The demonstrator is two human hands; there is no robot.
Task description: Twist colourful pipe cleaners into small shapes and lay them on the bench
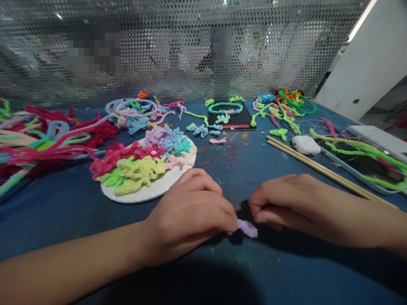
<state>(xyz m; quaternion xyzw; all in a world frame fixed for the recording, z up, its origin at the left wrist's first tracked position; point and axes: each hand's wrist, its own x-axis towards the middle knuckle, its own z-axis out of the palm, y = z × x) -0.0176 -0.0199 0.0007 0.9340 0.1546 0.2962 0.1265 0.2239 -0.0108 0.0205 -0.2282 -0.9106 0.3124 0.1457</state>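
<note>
My left hand (197,212) is closed on a short fuzzy purple piece (248,228), whose end sticks out to the right of the fingertips, low over the blue table (222,169). Just right of that piece is my right hand (286,207), its fingers curled inward; whatever they may hold is hidden. Beyond my left hand, a white oval plate (152,192) bears heaps of red, yellow-green, purple, blue and pink fuzzy pieces.
Two wooden sticks (318,167) and a white case (305,145) lie at the right. Farther back are a dark device (246,120), a turquoise ring (225,108) and tangled stems (57,144). A perforated metal panel (178,51) closes the rear.
</note>
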